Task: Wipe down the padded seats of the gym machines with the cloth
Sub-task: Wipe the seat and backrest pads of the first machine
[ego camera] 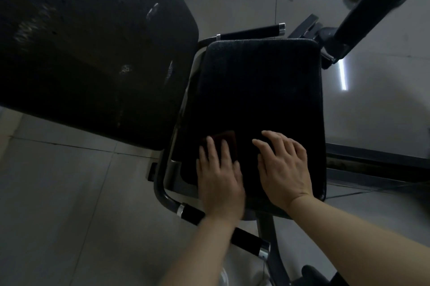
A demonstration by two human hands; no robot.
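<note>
Seat: a black padded seat is being viewed from above, taking up the middle of the picture; its surface is dark and little detail is being shown.
Cloth: a dark reddish-brown cloth is being pressed flat on the near left part of the seat, only its far edge showing past the fingertips.
Left hand: it is being laid palm down on the cloth, fingers straight and slightly spread, nothing being curled round the cloth; the hand is blurred.
Right hand: it is being rested flat on the bare seat just beside the cloth, fingers relaxed and apart, nothing being held.
Back pad: a large black pad with scuffed, pale worn patches is being seen at the upper left, beside the seat.
Near handle: a black grip with silver end rings is being crossed by the left forearm, below the seat's near edge.
Far handle: a matching black grip with a silver cap is being seen just past the seat's far edge.
Frame arm: a dark metal bar is being seen running to the upper right corner.
Floor: pale grey tiles are being seen around the machine, with a bright strip of reflected light at the right.
Writing: no lettering is being made out anywhere.
</note>
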